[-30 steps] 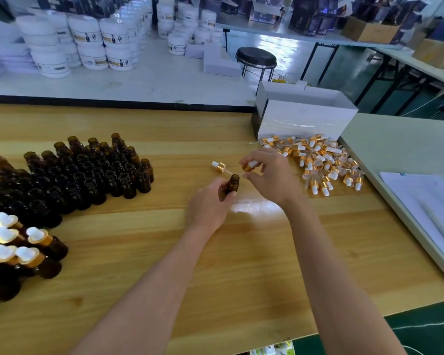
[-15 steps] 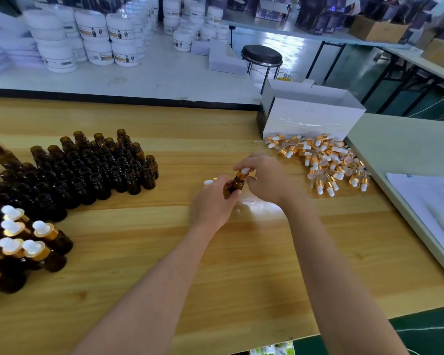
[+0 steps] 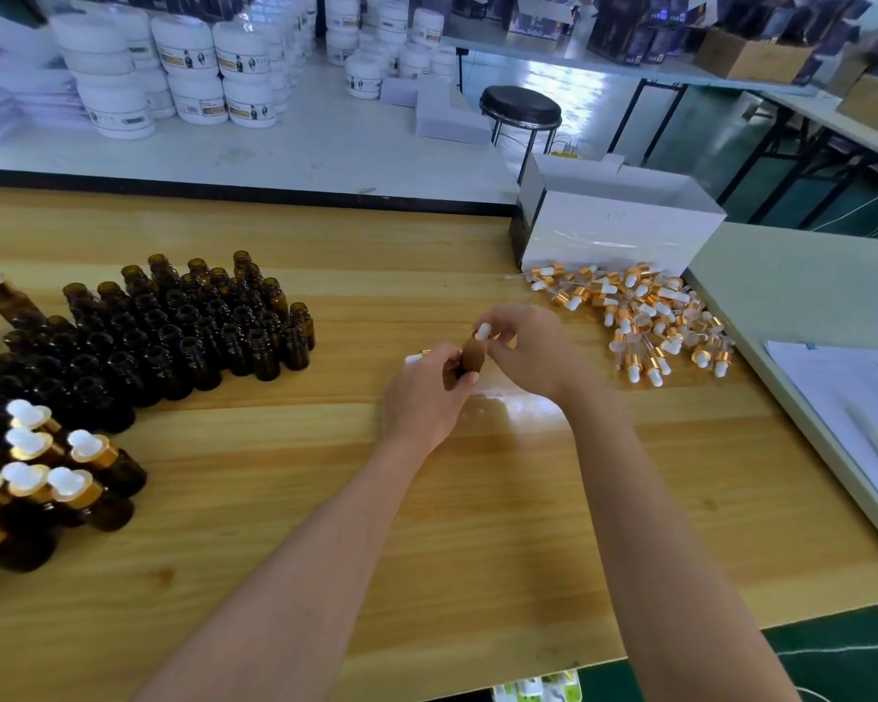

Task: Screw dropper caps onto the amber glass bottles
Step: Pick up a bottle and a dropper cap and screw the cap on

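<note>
Over the middle of the wooden table (image 3: 477, 499), the left hand (image 3: 422, 397) has its fingers curled round the body of a small amber bottle (image 3: 472, 358) and holds it raised and roughly upright. The bottle is dark brown glass, short and round; most of its lower part is hidden by the fingers. On its neck sits a dropper cap (image 3: 483, 331) with a white rubber bulb; the collar beneath is mostly hidden. The right hand (image 3: 528, 352) comes in from the right, its thumb and fingertips closed in a pinch on this cap and the other fingers bent loosely above it. How far the cap is threaded on cannot be told. Just beyond the left knuckles the white bulb and gold collar of a second cap (image 3: 415, 357) peek out; whether it is held or lying on the wood is unclear. To the left stands a packed cluster of open bottles (image 3: 188, 331), uncapped and the same dark amber, and nearer the edge are the capped bottles (image 3: 52, 468) with white bulbs and gold collars. To the right lies a loose pile of dropper caps (image 3: 645, 316) in front of a white box (image 3: 614, 225).
</note>
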